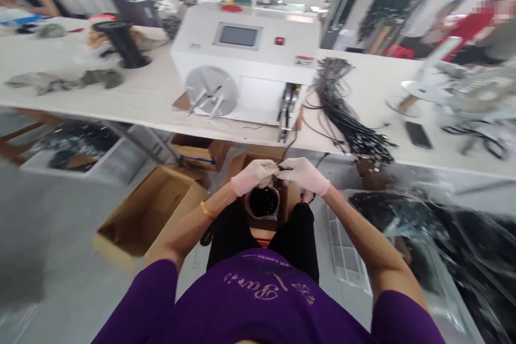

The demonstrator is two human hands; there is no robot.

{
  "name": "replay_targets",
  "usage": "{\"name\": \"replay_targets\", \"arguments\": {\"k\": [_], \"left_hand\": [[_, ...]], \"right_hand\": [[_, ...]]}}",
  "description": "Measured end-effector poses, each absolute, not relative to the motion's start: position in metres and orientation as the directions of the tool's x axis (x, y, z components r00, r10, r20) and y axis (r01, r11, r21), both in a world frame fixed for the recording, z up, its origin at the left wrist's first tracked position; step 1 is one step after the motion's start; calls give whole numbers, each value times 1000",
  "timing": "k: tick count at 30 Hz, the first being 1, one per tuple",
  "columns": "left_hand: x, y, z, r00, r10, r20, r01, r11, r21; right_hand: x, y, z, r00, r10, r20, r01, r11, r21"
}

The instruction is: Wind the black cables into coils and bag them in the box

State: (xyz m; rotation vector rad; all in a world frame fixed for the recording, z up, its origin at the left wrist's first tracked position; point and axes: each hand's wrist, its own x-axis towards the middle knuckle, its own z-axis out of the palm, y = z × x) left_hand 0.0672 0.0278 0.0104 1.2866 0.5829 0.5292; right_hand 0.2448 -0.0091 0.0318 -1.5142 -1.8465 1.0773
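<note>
Both hands wear pale pink gloves and meet in front of me above my lap. My left hand (253, 175) and my right hand (303, 174) are closed together on a thin black cable (288, 150) that runs up to the white winding machine (245, 62) on the bench. Just under the hands a dark round coil or cup (263, 202) rests between my knees; I cannot make out which it is.
A bundle of black cables (346, 113) lies on the white bench (121, 99) to the machine's right, beside a phone (418, 134) and a reel (421, 91). A black spool (123, 43) stands at the left. Open cardboard boxes (149, 215) sit on the floor. Other people are at the far corners.
</note>
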Motion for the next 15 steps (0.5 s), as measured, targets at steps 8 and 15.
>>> {"name": "replay_targets", "arguments": {"k": [8, 15], "left_hand": [[75, 28, 11, 779, 581, -234, 154, 184, 971], [88, 22, 4, 735, 626, -259, 277, 72, 958]], "right_hand": [[244, -29, 37, -242, 970, 10, 911, 231, -341], [243, -41, 39, -123, 990, -75, 971, 104, -216]]}}
